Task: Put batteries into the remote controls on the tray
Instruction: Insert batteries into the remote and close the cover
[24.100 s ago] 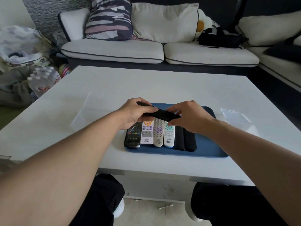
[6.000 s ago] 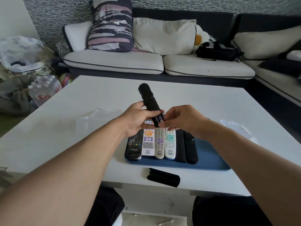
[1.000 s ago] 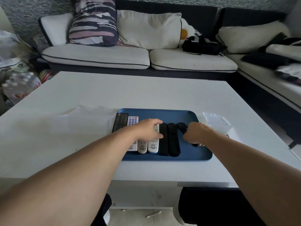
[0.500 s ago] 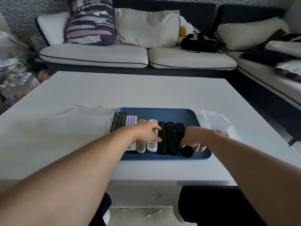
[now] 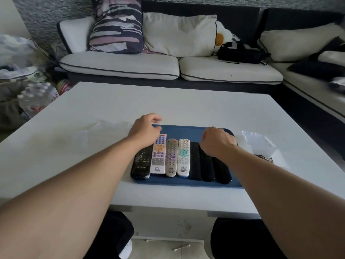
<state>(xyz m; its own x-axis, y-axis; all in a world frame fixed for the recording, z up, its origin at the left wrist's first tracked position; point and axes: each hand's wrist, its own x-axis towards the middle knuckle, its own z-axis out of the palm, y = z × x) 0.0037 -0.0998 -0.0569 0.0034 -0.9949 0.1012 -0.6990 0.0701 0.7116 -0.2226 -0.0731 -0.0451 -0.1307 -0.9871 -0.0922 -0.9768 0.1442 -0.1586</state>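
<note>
Two bare forearms coming in from the bottom corners, two dark-clad knees below the table edge, feet mostly cut off. One blue tray near the front edge of the white table, holding seven remotes in a side-by-side row: from left, one glossy black remote, one white remote with orange pad, one grey remote, one white-teal remote, then three black remotes face down or buttonless, cannot tell which. No battery visible anywhere; whether any battery compartment is filled cannot be told. Left hand over the far-left corner of tray, fingers loosely curled, holding nothing visible, covering top of the glossy black remote and part of the white one. Right hand knuckles up over the far ends of the black remotes, fingers tucked under and hidden; touching or gripping one cannot be told. Hands well apart. Right of tray, one clear plastic pack, contents hard to make out, with a small dark printed item at its near edge, partly hidden by the right forearm. Left of tray, faint clear film, edges barely readable. Beyond table, one sofa with two seat cushions, one striped pillow, one cream pillow, one black bag, a white plush mostly hidden behind. Left floor: one pack of bottles, blurred clutter. Right sofa section cut off by the frame.
</note>
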